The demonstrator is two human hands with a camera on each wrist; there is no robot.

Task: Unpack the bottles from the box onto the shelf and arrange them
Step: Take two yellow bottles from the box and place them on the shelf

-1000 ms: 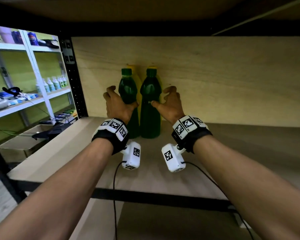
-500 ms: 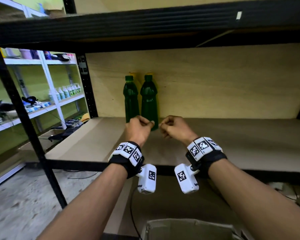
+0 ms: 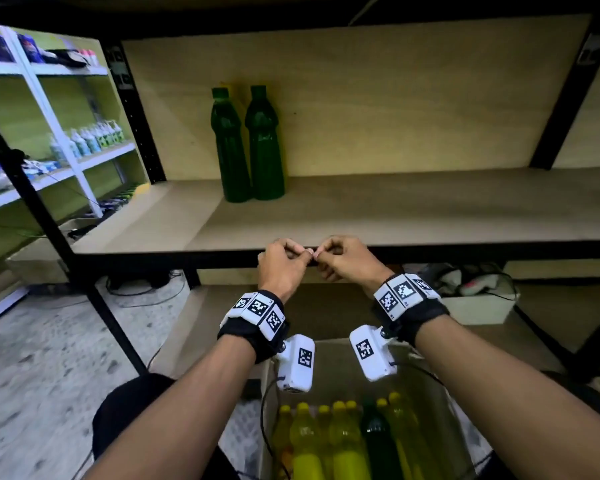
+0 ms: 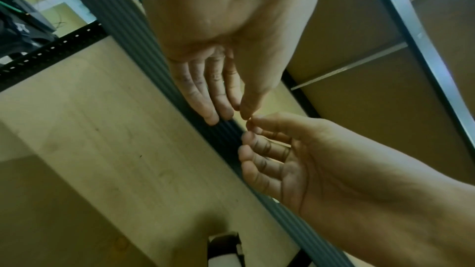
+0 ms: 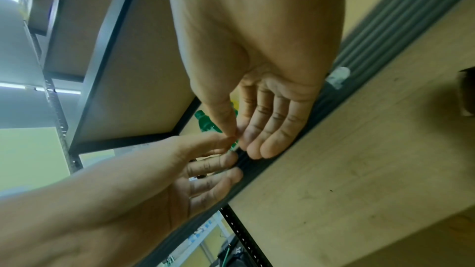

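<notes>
Two green bottles (image 3: 229, 147) (image 3: 265, 143) stand upright side by side at the back of the wooden shelf (image 3: 395, 209), and a sliver of yellow bottle (image 3: 238, 95) shows behind them. My left hand (image 3: 284, 261) and right hand (image 3: 343, 261) hover at the shelf's front rail, well short of those bottles. Their fingers are loosely curled, the thumbs almost meet, and both hold nothing. The wrist views confirm empty palms on the left hand (image 4: 218, 98) and right hand (image 5: 262, 129). Below my forearms an open cardboard box (image 3: 444, 420) holds several yellow bottles (image 3: 343, 441) and one green bottle (image 3: 378, 441).
Black uprights (image 3: 139, 116) frame the shelf, with wide bare board to the right of the bottles. A white rack (image 3: 90, 140) with small bottles stands at the left. On the lower shelf sits a white tray (image 3: 475, 303) with cables. Concrete floor lies left of the box.
Both hands let go of the two green bottles and drew back from the shelf's rear to its front edge. My head tilted down, bringing the box into view.
</notes>
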